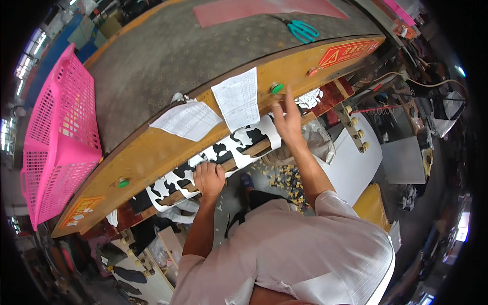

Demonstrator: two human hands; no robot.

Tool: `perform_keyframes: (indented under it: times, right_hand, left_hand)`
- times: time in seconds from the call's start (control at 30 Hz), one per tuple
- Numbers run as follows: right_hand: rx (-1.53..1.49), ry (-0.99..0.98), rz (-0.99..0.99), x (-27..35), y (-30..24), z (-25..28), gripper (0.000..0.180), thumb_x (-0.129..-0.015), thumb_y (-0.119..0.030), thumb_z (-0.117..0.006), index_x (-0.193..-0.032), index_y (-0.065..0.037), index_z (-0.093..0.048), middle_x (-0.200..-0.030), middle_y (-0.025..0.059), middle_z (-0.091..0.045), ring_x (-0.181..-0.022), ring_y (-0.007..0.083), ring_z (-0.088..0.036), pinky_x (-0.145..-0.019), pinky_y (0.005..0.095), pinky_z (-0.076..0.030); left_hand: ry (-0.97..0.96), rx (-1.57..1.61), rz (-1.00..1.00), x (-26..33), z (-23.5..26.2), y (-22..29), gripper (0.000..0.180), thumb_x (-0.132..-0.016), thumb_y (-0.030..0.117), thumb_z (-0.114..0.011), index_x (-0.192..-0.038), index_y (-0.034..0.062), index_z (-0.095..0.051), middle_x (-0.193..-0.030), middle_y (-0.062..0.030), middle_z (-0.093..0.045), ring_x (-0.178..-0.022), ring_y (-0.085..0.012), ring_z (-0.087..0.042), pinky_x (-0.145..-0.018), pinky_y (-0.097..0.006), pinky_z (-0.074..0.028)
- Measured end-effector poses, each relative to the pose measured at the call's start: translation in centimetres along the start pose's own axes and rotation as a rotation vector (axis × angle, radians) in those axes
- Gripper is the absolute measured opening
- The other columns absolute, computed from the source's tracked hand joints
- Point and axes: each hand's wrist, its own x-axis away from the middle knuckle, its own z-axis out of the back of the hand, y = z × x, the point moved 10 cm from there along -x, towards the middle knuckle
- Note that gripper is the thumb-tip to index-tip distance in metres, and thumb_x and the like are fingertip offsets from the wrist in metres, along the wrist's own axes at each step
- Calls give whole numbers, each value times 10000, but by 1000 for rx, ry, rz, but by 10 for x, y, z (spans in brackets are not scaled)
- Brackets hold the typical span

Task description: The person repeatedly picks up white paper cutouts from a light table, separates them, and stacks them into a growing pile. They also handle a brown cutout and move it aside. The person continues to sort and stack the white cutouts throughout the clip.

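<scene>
A long white sheet (pixel 239 158) full of irregular cut-outs lies over a dark surface and a wooden bar (pixel 258 148), below the front of a big machine. My left hand (pixel 208 179) is closed at the sheet's near edge, its fingers bent over the sheet and bar; the fingertips are partly hidden. My right hand (pixel 288 121) is raised beside the sheet's right end, fingers apart and nothing in them. It is just below a green push button (pixel 276 88) on the machine's yellow-brown front beam (pixel 198 96).
Two paper sheets (pixel 236 99) hang on the beam. A pink plastic basket (pixel 63 137) stands at left. Teal-handled scissors (pixel 303 31) and a red sheet (pixel 254 11) lie on the machine top. White cut pieces (pixel 309 98) lie right; yellow and dark scraps (pixel 287 183) cover the floor.
</scene>
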Motion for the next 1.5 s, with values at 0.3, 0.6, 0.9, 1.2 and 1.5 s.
perform_keyframes:
  times: [0.3, 0.6, 0.9, 1.2, 1.5]
  right_hand:
    - [533, -487, -302, 38, 142, -32, 431, -984, -338, -673, -1123, 60, -764, -967, 288, -756, -957, 460, -726, -891, 475, -560]
    - [227, -394, -528, 33, 194, -46, 291, -984, -283, -739, -931, 3, -745, -709, 11, -654, -662, 76, -537, -620, 306, -475]
    - [-218, -236, -780, 33, 179, -52, 211, -1031, -241, -707, -943, -50, -722, -758, -50, -618, -631, 35, -489, -575, 246, -417]
    - [429, -300, -507, -4, 182, -47, 320, -1000, -331, -692, -1011, -17, -754, -818, 57, -729, -718, 148, -626, -715, 348, -534]
    - [-143, -56, -382, -16, 62, 19, 349, -1098, -332, -585, -915, -47, -665, -783, -13, -612, -720, 91, -551, -677, 263, -455]
  left_hand:
    - [4, 44, 46, 12, 4, 0, 156, -842, 251, -713, -792, 118, -651, -881, -61, -652, -905, -310, -615, -783, -454, -462]
    - [-8, 156, 31, -5, 6, -2, 140, -883, 240, -719, -861, 103, -695, -895, -61, -651, -925, -308, -615, -845, -455, -456]
    - [-53, 57, 12, 5, 3, 13, 154, -895, 289, -713, -876, 138, -694, -901, -48, -632, -897, -288, -587, -811, -460, -410]
    - [-17, -64, 107, -1, -8, 8, 209, -854, 325, -704, -792, 127, -681, -856, -49, -667, -867, -287, -631, -727, -446, -439]
    - [31, -106, 119, 1, -1, 9, 232, -865, 337, -681, -789, 119, -706, -895, -53, -702, -901, -290, -646, -765, -458, -468]
